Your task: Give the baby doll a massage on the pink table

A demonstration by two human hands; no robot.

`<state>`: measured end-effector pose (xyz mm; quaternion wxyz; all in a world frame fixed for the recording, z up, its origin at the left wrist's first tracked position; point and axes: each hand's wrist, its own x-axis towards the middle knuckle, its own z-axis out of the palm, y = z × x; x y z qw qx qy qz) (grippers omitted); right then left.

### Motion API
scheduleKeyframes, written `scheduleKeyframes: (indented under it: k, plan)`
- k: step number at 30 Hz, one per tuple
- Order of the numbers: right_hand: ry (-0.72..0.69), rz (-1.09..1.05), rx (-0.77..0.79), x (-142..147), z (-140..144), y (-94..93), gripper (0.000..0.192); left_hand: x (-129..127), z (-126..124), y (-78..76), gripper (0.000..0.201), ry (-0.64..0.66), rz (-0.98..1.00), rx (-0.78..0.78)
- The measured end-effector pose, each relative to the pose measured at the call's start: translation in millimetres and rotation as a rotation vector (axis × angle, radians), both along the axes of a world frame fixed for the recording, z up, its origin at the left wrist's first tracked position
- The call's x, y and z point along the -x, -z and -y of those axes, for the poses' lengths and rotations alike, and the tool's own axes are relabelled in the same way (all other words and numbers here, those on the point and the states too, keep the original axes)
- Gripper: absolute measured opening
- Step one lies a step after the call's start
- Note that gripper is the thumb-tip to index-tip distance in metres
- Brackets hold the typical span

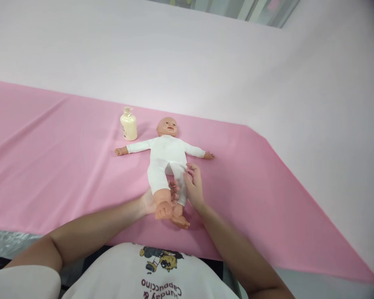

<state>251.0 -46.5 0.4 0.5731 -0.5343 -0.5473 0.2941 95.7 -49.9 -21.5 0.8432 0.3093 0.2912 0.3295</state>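
A baby doll [168,151] with a white cloth body and bare plastic head, hands and feet lies on its back, arms spread. My left hand [148,202] passes under the doll's lower leg on the left side. Its fingers come out between the two legs and curl round that leg, which looks slightly raised. Beside the doll's other thigh is my right hand [194,185], its fingers apart and the fingertips at the white cloth. Whether they press on it is unclear. Part of my left palm is hidden behind the leg.
A pump bottle [129,126] of pale yellow liquid stands left of the doll's head. Pink cloth [246,199] with some creases covers the table. A white wall [187,62] rises behind it, with a window [237,9] at the top.
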Motion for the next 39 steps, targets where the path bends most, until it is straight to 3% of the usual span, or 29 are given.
scheduleKeyframes:
  k: [3,5,9,13,15,19,22,27,32,36,39]
  plan:
    - [0.001,-0.130,0.138,-0.2,-3.5,3.4,0.032,0.7,8.3,-9.7,0.040,0.169,0.156,0.023]
    - [0.003,-0.170,0.176,0.1,-6.1,5.2,0.033,3.6,16.0,-19.4,0.040,0.247,0.207,-0.050]
    - [0.008,-0.257,0.220,1.4,-10.6,7.1,0.036,8.2,26.9,-35.2,0.035,0.286,0.131,-0.275]
    - [0.017,-0.308,0.253,2.5,-11.8,6.8,0.036,7.6,32.0,-37.2,0.041,0.295,0.010,-0.440]
    - [0.015,-0.333,0.272,2.7,-11.5,6.5,0.035,6.6,35.7,-35.1,0.035,0.278,-0.111,-0.626]
    - [0.001,-0.358,0.324,2.1,-10.7,5.1,0.038,4.0,46.7,-30.2,0.022,0.293,-0.233,-1.168]
    - [-0.023,-0.311,0.369,0.8,-10.2,3.2,0.045,3.4,56.2,-30.3,0.018,0.381,-0.243,-1.361]
    - [-0.097,-0.174,0.377,-0.1,-6.2,-0.1,0.059,7.4,67.1,-44.0,0.026,0.550,-0.188,-1.191]
    - [-0.180,0.020,0.316,0.8,-0.1,-3.4,0.053,7.0,67.1,-57.2,0.040,0.782,-0.201,-1.072]
    - [-0.184,0.012,0.301,2.6,0.3,-7.3,0.052,5.4,66.6,-64.0,0.045,0.807,-0.136,-1.008]
    - [-0.192,-0.114,0.354,3.4,-1.5,-11.5,0.053,6.7,66.1,-69.2,0.052,0.786,-0.117,-0.997]
